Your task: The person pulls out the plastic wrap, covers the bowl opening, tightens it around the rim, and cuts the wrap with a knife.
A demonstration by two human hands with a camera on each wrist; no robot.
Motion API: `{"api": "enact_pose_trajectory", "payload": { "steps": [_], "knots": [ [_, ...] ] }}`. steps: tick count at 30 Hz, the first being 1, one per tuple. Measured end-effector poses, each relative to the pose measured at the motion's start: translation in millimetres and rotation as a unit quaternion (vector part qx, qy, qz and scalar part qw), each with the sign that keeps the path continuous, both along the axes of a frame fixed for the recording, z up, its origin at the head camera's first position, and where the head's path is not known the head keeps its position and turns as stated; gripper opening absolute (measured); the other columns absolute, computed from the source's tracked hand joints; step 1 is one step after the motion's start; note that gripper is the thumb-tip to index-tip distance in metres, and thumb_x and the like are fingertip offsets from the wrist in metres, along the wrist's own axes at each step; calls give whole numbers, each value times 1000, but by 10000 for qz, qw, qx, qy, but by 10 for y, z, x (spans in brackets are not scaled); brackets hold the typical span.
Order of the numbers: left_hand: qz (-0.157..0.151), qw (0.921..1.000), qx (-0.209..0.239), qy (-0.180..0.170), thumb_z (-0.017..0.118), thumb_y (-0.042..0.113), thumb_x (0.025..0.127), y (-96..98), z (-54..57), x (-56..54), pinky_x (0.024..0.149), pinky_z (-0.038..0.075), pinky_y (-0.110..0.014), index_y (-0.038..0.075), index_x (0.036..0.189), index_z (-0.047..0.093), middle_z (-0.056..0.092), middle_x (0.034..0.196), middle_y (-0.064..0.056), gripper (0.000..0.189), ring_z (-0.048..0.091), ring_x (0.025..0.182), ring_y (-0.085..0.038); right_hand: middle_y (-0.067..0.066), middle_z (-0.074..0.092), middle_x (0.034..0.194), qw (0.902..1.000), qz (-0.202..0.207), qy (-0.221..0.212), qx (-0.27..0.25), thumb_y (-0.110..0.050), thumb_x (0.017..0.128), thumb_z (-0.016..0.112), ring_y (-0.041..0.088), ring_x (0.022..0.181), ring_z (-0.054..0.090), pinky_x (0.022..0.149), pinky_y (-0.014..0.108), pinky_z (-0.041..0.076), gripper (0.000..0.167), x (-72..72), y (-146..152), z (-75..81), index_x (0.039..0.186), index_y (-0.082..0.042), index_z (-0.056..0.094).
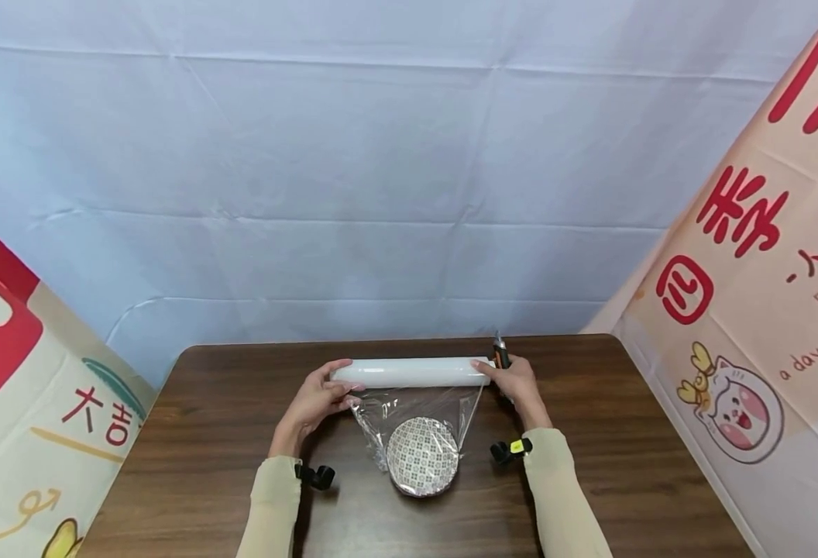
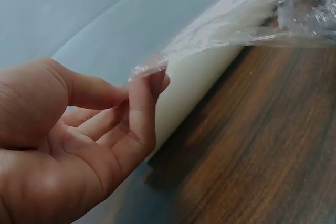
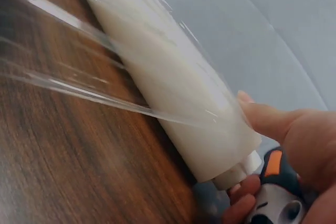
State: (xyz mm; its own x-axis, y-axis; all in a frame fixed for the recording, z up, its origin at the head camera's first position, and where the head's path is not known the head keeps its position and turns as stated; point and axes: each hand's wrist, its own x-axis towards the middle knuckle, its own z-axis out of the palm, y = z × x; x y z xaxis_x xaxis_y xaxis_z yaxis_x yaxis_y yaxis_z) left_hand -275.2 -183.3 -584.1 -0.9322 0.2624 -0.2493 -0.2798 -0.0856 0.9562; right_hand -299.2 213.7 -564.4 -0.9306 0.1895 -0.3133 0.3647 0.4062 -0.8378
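Observation:
A white roll of plastic wrap (image 1: 409, 373) lies crosswise near the table's back. Clear film (image 1: 381, 404) runs from it over a round dish with a tile-like pattern (image 1: 423, 457), narrowing towards the dish. At the roll's left end, my left hand (image 1: 317, 399) pinches the film between thumb and fingers, as the left wrist view (image 2: 94, 124) shows. My right hand (image 1: 515, 381) grips the roll's right end, thumb on top. That hand also holds a utility knife (image 1: 500, 353) with an orange and dark handle, its tip pointing away; the palm partly hides it in the right wrist view.
The dark wooden table (image 1: 632, 465) carries all this, with its back edge just beyond the roll. A pale cloth backdrop (image 1: 381, 194) hangs behind. Printed banners (image 1: 750, 310) flank both sides. Black wrist cameras (image 1: 322, 477) sit on both cuffs.

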Motion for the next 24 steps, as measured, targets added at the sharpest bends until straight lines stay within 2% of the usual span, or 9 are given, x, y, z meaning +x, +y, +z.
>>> {"api": "enact_pose_trajectory", "payload": {
  "steps": [4,8,12,14,16,18,20,23,24],
  "knots": [
    [-2,9998,-189,-81,49,-6,104,17,34,-13,72,61,-24,6,160,33,75,120,-27,60,73,78,-13,0,49,80,9997,-113,200,-77,-57,95,73,18,68,46,61,31,41,57,55,11,80,106,-4,55],
    [-78,9995,-262,-140,48,0,106,22,99,-33,73,62,-25,4,161,31,72,124,-31,57,76,79,-15,0,48,76,9966,-328,170,-737,-54,106,53,14,60,43,58,31,40,56,99,45,188,119,0,51],
    [-203,9990,-318,-229,49,8,110,0,137,-44,73,63,-26,5,161,30,72,124,-32,55,79,82,-18,2,53,88,9857,-675,93,-1543,-34,113,41,11,69,48,64,27,43,50,142,72,290,141,7,43],
    [-267,9987,-366,-254,50,8,110,-17,145,-42,73,64,-27,6,163,28,75,118,-29,57,79,82,-18,9,55,108,9667,-732,175,-2446,-22,113,34,13,84,50,72,24,45,53,175,80,333,156,8,27],
    [-349,9983,-427,-211,49,6,110,-33,152,-35,74,64,-27,6,164,26,79,109,-23,59,79,81,-17,15,49,129,9385,-630,321,-3380,-13,113,29,13,99,48,82,22,45,59,204,79,365,164,7,8],
    [-407,9980,-444,-168,49,5,110,-42,156,-33,75,63,-28,8,165,24,80,102,-18,61,78,81,-17,17,46,140,9163,-381,492,-3955,-10,113,30,10,100,47,83,18,44,61,235,68,387,165,5,1],
    [-461,9979,-431,-141,48,5,110,-45,157,-35,76,63,-29,9,166,23,81,98,-15,61,78,80,-17,14,53,140,9015,-92,693,-4270,-9,114,37,6,96,51,80,14,47,60,258,41,396,165,5,9],
    [-433,9982,-353,-207,48,8,111,-41,147,-42,75,64,-30,10,165,24,81,98,-13,59,79,82,-18,5,66,128,8921,283,947,-4410,-12,112,48,3,80,56,65,13,50,56,300,-20,391,162,2,26],
    [-421,9983,-336,-205,48,9,111,-41,140,-44,73,64,-29,9,165,24,81,99,-14,59,79,82,-18,3,67,126,8848,410,1003,-4531,-11,111,50,4,85,60,67,14,52,57,313,-43,388,162,1,27]
  ]
}}
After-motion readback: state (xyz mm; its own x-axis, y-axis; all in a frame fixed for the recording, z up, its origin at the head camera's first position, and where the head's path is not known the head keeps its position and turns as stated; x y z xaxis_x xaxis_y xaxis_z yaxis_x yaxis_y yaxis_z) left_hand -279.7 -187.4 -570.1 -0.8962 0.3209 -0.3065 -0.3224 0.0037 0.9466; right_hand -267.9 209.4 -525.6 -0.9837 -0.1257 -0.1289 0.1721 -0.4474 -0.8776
